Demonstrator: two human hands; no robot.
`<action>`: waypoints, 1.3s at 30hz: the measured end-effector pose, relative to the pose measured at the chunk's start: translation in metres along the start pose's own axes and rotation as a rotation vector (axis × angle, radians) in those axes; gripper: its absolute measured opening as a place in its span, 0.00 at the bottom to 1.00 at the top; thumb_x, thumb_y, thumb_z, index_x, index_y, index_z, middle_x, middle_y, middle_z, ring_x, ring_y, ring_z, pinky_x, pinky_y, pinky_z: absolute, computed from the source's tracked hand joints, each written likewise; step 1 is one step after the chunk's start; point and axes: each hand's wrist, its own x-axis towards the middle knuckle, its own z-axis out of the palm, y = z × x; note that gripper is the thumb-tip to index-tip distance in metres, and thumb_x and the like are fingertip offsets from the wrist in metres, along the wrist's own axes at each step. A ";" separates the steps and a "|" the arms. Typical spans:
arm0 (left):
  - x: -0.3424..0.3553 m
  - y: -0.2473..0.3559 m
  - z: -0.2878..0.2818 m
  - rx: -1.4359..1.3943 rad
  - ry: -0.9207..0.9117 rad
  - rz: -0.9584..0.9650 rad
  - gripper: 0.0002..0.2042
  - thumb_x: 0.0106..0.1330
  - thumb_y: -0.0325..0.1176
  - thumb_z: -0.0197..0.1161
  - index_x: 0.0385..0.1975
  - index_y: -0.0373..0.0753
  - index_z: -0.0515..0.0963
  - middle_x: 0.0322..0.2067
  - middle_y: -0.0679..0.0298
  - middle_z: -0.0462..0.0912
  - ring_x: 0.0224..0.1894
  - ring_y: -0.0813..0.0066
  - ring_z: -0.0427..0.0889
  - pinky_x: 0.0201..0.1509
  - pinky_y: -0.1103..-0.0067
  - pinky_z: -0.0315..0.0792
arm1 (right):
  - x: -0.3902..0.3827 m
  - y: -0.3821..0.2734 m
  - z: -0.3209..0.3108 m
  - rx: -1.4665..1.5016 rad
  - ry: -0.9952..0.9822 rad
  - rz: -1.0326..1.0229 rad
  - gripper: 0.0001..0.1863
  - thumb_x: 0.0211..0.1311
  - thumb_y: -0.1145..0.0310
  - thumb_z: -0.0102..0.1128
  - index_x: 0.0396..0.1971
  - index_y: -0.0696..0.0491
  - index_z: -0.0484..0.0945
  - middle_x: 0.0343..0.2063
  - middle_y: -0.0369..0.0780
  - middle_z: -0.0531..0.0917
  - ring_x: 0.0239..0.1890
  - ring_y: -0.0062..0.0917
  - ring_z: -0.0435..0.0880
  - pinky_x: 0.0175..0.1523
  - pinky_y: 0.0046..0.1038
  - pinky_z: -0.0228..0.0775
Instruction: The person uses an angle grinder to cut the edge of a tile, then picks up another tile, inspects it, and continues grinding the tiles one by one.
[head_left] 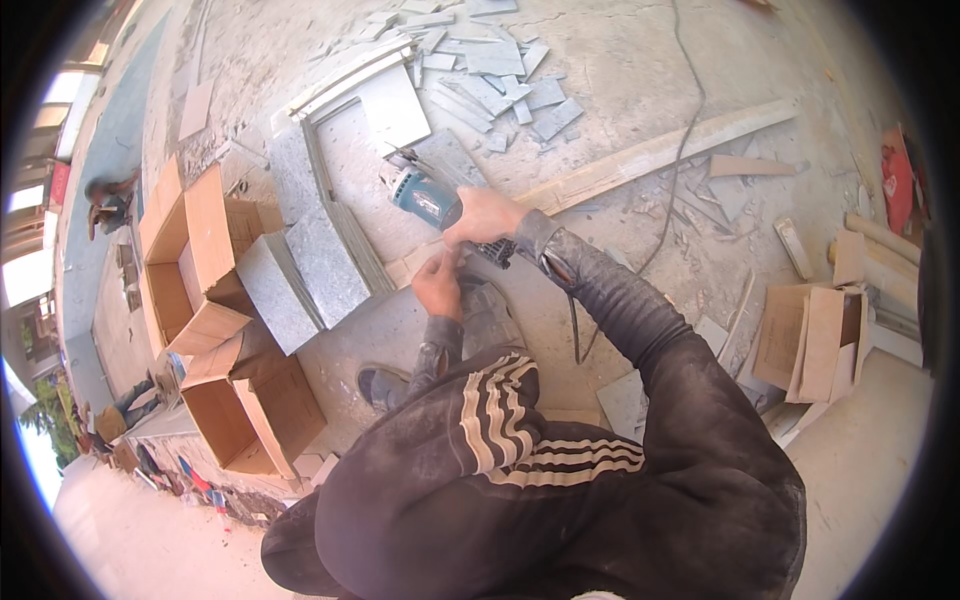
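Note:
My right hand [487, 216] is wrapped round the body of a teal handheld tile cutter [425, 197], whose metal head points to the far left. The cutter is over the near end of a grey stone tile [447, 153]. Just below my right hand, my left hand [438, 287] has its fingertips pinched together. Whatever those fingertips hold, if anything, is too small to make out. Left of my hands lean stacked grey tiles [325, 260]. A dark power cord [662, 232] runs across the floor on the right.
Two open cardboard boxes [212, 262] stand at the left. Broken tile offcuts [490, 62] litter the far floor, near a white board [393, 108]. A long wooden plank [650, 155] crosses the right side. Torn cardboard [785, 335] lies at right. Another person [110, 205] is at far left.

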 end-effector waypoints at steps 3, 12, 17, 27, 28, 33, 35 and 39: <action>-0.001 0.003 -0.001 0.024 0.009 0.007 0.12 0.65 0.38 0.72 0.35 0.33 0.86 0.27 0.67 0.85 0.22 0.86 0.71 0.20 0.85 0.61 | 0.000 -0.003 -0.002 0.013 -0.007 0.019 0.28 0.33 0.54 0.73 0.27 0.67 0.83 0.29 0.57 0.86 0.35 0.44 0.88 0.41 0.35 0.79; -0.007 0.013 0.001 -0.017 0.025 -0.015 0.14 0.65 0.36 0.71 0.35 0.28 0.86 0.27 0.64 0.86 0.29 0.81 0.79 0.35 0.82 0.71 | -0.028 0.014 0.001 -0.082 0.062 0.008 0.27 0.37 0.57 0.74 0.35 0.62 0.80 0.28 0.48 0.86 0.32 0.35 0.85 0.40 0.32 0.76; -0.009 0.017 0.003 -0.026 0.015 -0.051 0.13 0.65 0.35 0.71 0.35 0.28 0.86 0.27 0.64 0.86 0.28 0.80 0.79 0.34 0.82 0.71 | -0.068 0.019 0.000 -0.026 0.035 0.099 0.31 0.35 0.56 0.74 0.38 0.63 0.80 0.31 0.51 0.86 0.35 0.38 0.85 0.43 0.33 0.76; -0.005 0.011 0.003 -0.048 0.016 -0.037 0.13 0.64 0.36 0.72 0.35 0.29 0.86 0.27 0.65 0.86 0.27 0.83 0.77 0.32 0.84 0.68 | -0.153 0.024 -0.001 0.103 0.010 0.147 0.35 0.35 0.57 0.73 0.43 0.64 0.77 0.33 0.52 0.84 0.35 0.38 0.84 0.43 0.34 0.76; -0.004 0.012 0.004 -0.033 0.021 -0.043 0.13 0.63 0.36 0.72 0.35 0.29 0.86 0.27 0.66 0.85 0.27 0.83 0.77 0.32 0.84 0.68 | -0.160 0.025 -0.002 0.107 0.021 0.155 0.34 0.35 0.57 0.73 0.43 0.64 0.76 0.33 0.51 0.84 0.35 0.38 0.84 0.43 0.34 0.76; 0.005 0.019 0.000 0.274 0.046 0.133 0.16 0.64 0.39 0.70 0.37 0.28 0.86 0.29 0.58 0.88 0.28 0.69 0.82 0.36 0.73 0.73 | -0.194 0.005 -0.011 0.121 0.037 0.259 0.32 0.39 0.58 0.74 0.43 0.62 0.76 0.32 0.45 0.82 0.35 0.32 0.81 0.43 0.31 0.74; 0.010 0.032 -0.001 0.486 0.111 0.295 0.18 0.64 0.41 0.69 0.39 0.28 0.84 0.33 0.54 0.88 0.31 0.60 0.83 0.39 0.68 0.75 | -0.208 -0.004 -0.017 0.185 0.018 0.283 0.27 0.43 0.60 0.73 0.42 0.60 0.76 0.29 0.38 0.79 0.32 0.25 0.77 0.40 0.28 0.71; 0.038 0.063 0.036 0.703 0.261 0.513 0.21 0.63 0.43 0.69 0.44 0.28 0.82 0.41 0.48 0.87 0.43 0.48 0.84 0.49 0.63 0.77 | -0.238 -0.016 -0.029 0.296 0.100 0.328 0.25 0.45 0.64 0.74 0.42 0.59 0.76 0.31 0.37 0.80 0.34 0.24 0.79 0.41 0.27 0.72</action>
